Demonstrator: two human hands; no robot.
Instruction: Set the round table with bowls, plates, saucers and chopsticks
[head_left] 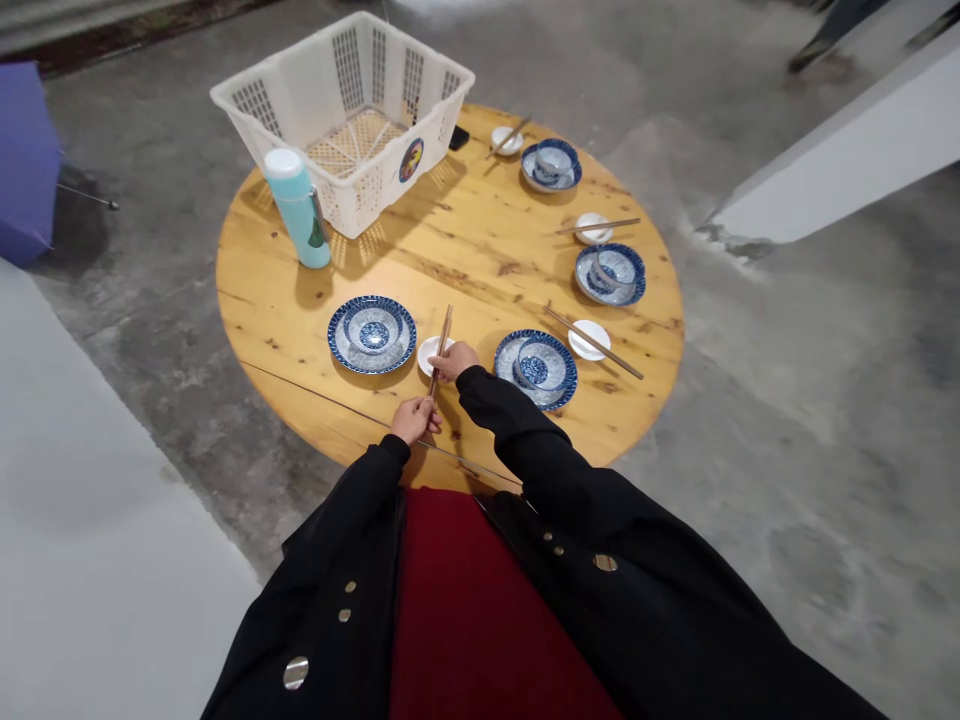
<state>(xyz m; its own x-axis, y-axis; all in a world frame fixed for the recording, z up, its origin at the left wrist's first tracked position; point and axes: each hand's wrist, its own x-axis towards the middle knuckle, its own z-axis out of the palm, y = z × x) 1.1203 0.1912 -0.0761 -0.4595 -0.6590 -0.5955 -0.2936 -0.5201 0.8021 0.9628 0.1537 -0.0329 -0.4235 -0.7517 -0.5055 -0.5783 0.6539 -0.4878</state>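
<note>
A pair of brown chopsticks [442, 345] lies across a small white dish [430, 350] near the front of a round wooden table [465, 260]. My left hand [414, 418] is closed on the near end of the chopsticks. My right hand [454, 360] rests on them by the dish, fingers curled. A blue-and-white plate with a bowl [372, 333] sits to the left of the dish. Another plate with a bowl [536, 367] stands just right of my right hand.
Two more blue-and-white place settings [610, 273] [552, 165], each with a white dish and chopsticks, line the right side. A white plastic basket [345, 115] and a teal bottle [298, 208] stand at the back left. A concrete floor surrounds the table.
</note>
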